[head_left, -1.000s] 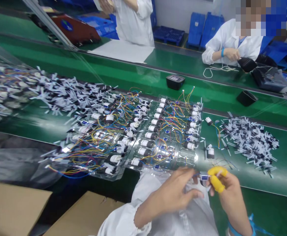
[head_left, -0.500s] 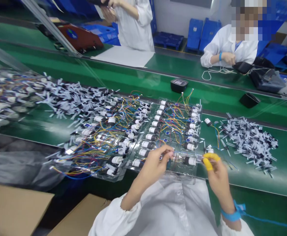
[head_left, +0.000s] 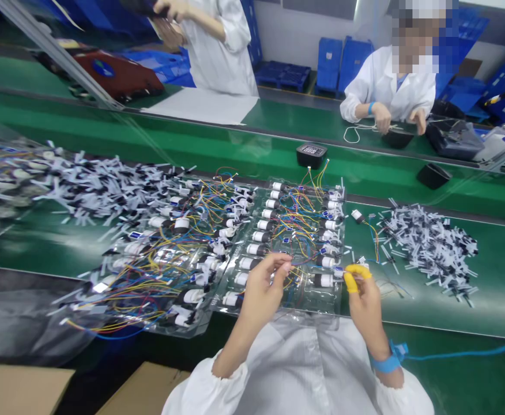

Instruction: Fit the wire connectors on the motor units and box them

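Note:
My left hand point(head_left: 264, 285) hovers over the near end of a clear plastic tray point(head_left: 298, 302), its fingertips pinched on the thin coloured wires point(head_left: 296, 275) of a small part. My right hand point(head_left: 362, 294), with yellow finger cots on thumb and forefinger, pinches the end of a small black and white cylindrical part point(head_left: 325, 280) lying in the tray's near right slot. The tray holds rows of the same wired parts point(head_left: 262, 236). A blue wrist strap point(head_left: 386, 362) circles my right wrist.
A second tray point(head_left: 161, 276) of tangled wired parts lies to the left. Heaps of small black and white strips lie at the right point(head_left: 429, 245) and far left point(head_left: 97, 181) on the green belt. Two people in white coats work across the belt. Cardboard boxes point(head_left: 19, 389) sit near my lap.
Both hands moved up from my lap to the tray's near end, and the wired part they held now lies in the tray. The person across has put both hands down on the table.

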The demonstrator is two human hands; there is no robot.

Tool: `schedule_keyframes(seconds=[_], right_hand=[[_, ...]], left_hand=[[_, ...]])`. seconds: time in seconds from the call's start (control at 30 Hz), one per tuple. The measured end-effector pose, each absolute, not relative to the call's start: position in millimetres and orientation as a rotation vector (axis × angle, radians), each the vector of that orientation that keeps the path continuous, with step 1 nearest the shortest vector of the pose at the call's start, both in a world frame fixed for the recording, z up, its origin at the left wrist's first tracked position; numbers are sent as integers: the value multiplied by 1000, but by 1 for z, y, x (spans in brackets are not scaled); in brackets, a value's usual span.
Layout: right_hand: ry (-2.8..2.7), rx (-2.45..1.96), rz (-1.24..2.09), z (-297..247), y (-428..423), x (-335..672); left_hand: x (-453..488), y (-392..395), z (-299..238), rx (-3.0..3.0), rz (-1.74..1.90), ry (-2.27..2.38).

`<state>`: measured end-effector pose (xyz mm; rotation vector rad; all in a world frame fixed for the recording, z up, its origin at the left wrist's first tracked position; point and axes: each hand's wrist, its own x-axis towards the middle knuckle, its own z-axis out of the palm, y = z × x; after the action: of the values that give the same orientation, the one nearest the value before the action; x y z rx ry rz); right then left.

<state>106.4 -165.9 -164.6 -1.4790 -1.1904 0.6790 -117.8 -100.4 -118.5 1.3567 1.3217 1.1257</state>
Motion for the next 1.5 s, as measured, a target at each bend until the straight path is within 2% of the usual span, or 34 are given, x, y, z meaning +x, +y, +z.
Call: schedule_keyframes(seconds=[0.6,1.13,1.33,1.5], right_hand=[[-1032,-1462,606,-164,-175,98],[-1171,-1508,665,-175,-169,111],[-1171,-1679,403,-186,-154,156],[-1399,-1831,289,-206,-152,168]], left_hand=[[-111,-110,-100,1311,1211,1365],[-117,-102,-124,1411,1133,1367],[-121,-103,-119,1578,1062,1412],[-109,-112,-106,1698,1310,1462]])
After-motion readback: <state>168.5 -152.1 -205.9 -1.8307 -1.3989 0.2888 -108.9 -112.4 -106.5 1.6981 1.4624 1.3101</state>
